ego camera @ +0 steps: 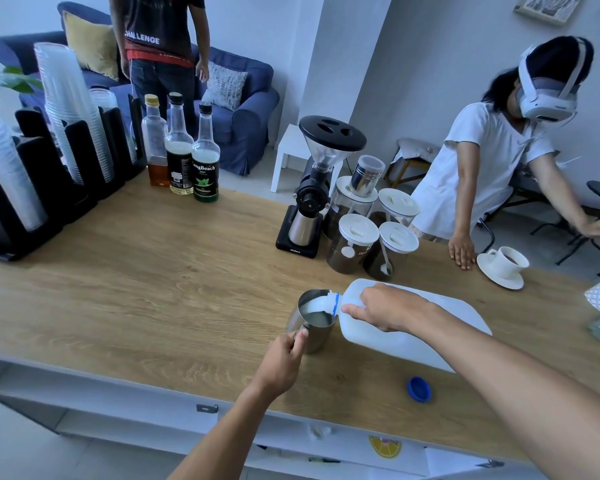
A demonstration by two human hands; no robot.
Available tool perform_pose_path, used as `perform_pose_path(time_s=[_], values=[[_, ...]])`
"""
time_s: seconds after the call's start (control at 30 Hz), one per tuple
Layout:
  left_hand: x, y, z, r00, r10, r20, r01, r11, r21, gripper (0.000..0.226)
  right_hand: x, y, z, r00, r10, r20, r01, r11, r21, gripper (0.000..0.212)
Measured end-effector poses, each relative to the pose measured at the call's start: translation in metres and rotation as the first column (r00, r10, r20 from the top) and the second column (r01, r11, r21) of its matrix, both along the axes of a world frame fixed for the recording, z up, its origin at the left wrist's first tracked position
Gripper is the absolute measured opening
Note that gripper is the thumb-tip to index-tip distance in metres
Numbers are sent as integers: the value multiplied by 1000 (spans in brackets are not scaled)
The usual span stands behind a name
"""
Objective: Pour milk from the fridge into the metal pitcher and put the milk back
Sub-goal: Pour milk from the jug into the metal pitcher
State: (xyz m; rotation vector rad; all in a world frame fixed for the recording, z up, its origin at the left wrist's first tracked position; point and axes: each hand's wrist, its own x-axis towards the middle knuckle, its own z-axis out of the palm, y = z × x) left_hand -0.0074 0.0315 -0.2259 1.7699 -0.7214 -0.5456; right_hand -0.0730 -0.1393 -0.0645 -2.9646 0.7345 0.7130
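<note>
A white plastic milk jug (426, 330) lies tipped to the left over the wooden counter (153, 292), its mouth above the metal pitcher (314, 320). Milk streams from the jug into the pitcher, which holds a white pool. My right hand (385, 308) grips the jug near its neck and handle. My left hand (286, 355) is closed on the pitcher's handle at its near side. The jug's blue cap (418, 389) rests on the counter to the right of the pitcher, close to the front edge.
A coffee grinder (314, 188) and several lidded jars (355, 244) stand behind the pitcher. A cup on a saucer (504, 266) sits at the right, near a person's hand (461, 252). Three syrup bottles (181, 150) and cup stacks (66, 109) stand at the far left.
</note>
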Motion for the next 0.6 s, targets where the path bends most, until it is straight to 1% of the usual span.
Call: perform_pose_path(time_s=[0.1,0.27,0.6], values=[[0,0,-1,1000,-2,-6,2,1000,-1,46,-1,0,0,1000,-12,4,12,1000,14,56],[0,0,-2,1000,3,-6,-3,1000,-11,45,1,-6,-7,1000,2,0,-2,1000,-25,58],[-1,1,-1,1000,4,-2,-4,1000,-14,43,1,-9,-12,1000,-4,10,4,1000,-20,58]])
